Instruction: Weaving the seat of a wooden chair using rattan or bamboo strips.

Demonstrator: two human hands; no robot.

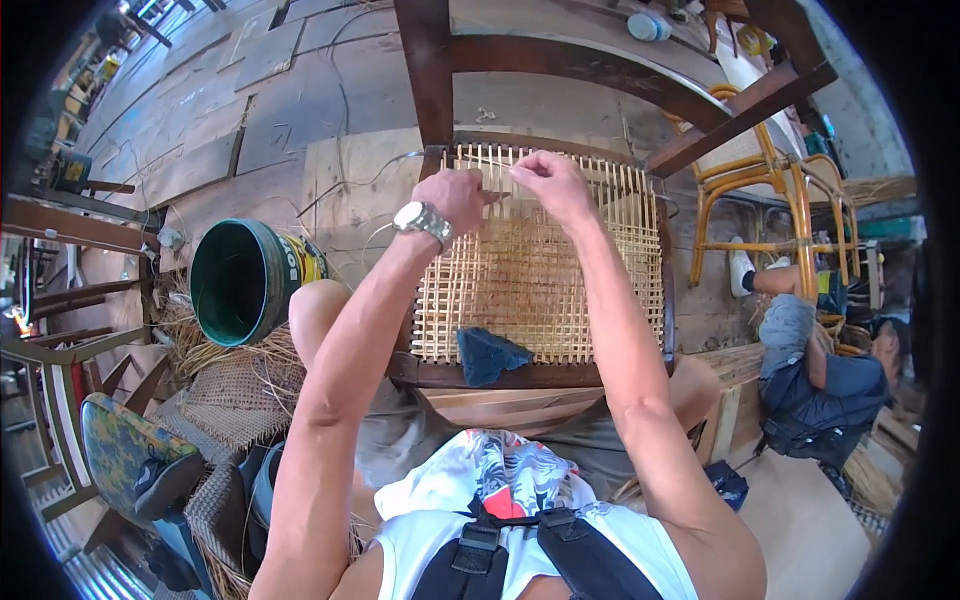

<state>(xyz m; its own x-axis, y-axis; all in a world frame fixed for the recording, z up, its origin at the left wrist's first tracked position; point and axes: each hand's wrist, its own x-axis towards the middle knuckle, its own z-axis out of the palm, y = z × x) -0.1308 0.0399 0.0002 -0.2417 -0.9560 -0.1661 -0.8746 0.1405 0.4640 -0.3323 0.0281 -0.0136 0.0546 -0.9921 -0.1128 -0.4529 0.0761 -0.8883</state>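
Note:
A wooden chair frame (425, 70) lies tipped before me, its open-woven cane seat (610, 290) facing up between my knees. My left hand (455, 200), with a watch (420, 222) on the wrist, is closed over the seat's far left part; a short dark tip pokes out by its fingers, too small to name. My right hand (553, 185) pinches at a thin pale cane strand near the far rail, to the right of the left hand. A folded blue cloth (490, 356) lies on the near edge of the seat, touched by neither hand.
A dark green bucket (262, 282) lies on its side to the left, near loose cane strips. A camouflage-patterned seat (130, 445) stands at lower left. To the right are a rattan chair (795, 200) and another person (830, 370), seated low. Wooden boards (200, 130) cover the floor.

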